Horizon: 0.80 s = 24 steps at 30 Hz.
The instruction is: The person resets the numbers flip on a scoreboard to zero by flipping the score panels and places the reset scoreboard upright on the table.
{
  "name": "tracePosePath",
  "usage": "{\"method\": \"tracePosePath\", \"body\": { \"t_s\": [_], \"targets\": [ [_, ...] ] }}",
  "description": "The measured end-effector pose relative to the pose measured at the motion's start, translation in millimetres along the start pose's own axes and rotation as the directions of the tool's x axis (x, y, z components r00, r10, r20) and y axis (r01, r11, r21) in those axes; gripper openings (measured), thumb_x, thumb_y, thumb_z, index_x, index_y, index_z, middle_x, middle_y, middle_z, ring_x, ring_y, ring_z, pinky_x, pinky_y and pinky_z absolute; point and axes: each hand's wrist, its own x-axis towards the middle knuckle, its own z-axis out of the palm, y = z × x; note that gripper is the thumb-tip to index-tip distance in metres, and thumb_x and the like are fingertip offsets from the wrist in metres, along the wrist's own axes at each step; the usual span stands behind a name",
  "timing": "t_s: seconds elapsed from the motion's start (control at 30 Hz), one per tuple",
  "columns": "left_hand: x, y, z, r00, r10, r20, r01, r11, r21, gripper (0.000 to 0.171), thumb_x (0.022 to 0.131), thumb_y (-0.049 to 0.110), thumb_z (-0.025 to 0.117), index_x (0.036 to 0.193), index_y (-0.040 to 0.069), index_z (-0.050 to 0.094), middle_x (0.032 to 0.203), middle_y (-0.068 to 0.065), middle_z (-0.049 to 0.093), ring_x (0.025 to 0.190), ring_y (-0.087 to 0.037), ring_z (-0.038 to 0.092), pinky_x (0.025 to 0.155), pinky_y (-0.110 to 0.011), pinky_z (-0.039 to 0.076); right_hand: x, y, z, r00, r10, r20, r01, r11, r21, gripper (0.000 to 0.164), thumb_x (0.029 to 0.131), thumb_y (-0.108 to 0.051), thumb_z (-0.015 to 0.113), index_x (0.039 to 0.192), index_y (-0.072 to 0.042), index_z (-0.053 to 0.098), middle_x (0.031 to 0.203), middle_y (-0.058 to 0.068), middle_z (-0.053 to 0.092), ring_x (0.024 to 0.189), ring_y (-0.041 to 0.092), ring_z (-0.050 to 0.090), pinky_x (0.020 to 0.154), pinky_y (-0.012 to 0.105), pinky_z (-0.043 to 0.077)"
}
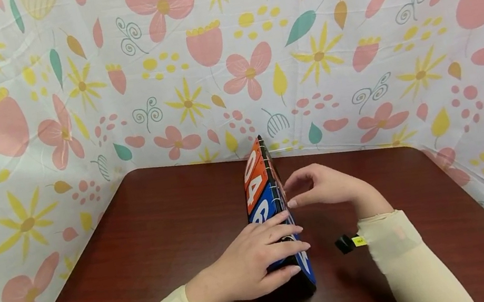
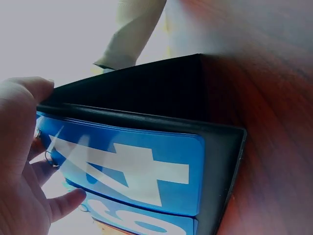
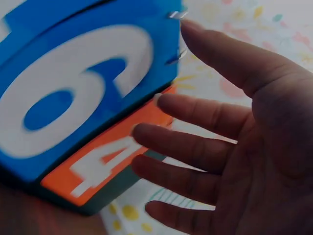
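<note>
Left grip [image 1: 260, 257] rests released, fingers laid straight across the near half of the scoreboard [image 1: 267, 201], which stands tented on the desk [image 1: 177, 220], its long axis running away from me. Right of the scoreboard, my right grip [image 1: 328, 187] is unclenched too, fingers spread; whether they touch I cannot tell, but I judge this hand nearer the scoreboard's far-half orange cards [image 1: 253, 176].

Head view: bright, mostly sharp; soft shadow on tabletop [image 1: 177, 226]. L. wrist: top-L. corner blown out, tabletop glare. R. wrist: dim; R. hand [image 3: 259, 132] shaded, floral bkgd. [image 3: 234, 14] blurred.
</note>
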Motion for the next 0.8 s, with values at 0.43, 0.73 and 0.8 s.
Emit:
{"method": "tracePosePath", "body": {
  "t_s": [0.43,0.73,0.8],
  "targets": [
    [-1.3,2.6,-11.0,0.968,0.173,-0.179,-0.145,0.976,0.161,0.026,0.101,0.029,0.067,0.12,0.021,0.084,0.132,0.003,0.076,0.135,-0.017,0.067,0.106,-0.04,0.051,16,50,26,0.995,0.051,0.091,-0.071,0.972,0.222,0.05,0.087,-0.023,0.085,0.126,-0.001,0.063,0.119,0.017,0.072,0.115,0.039,0.07,0.099,0.041,0.058],
    [-0.5,2.7,-11.8,0.977,0.145,-0.158,-0.123,0.982,0.141,0.027,0.102,0.029,0.066,0.121,0.021,0.084,0.133,0.005,0.076,0.137,-0.015,0.065,0.105,-0.037,0.051,20,54,29,0.997,0.053,0.064,-0.067,0.969,0.238,0.046,0.089,-0.022,0.083,0.124,0.0,0.062,0.11,0.019,0.071,0.101,0.03,0.067,0.089,0.038,0.06],
    [-0.6,2.5,-12.1,0.979,0.136,-0.152,-0.117,0.984,0.131,0.028,0.103,0.03,0.065,0.121,0.021,0.084,0.133,0.005,0.076,0.138,-0.014,0.065,0.105,-0.037,0.051,21,56,30,0.996,0.073,0.042,-0.08,0.971,0.224,0.044,0.093,-0.026,0.079,0.125,-0.002,0.063,0.112,0.017,0.071,0.101,0.03,0.067,0.088,0.042,0.059]
  ]
}}
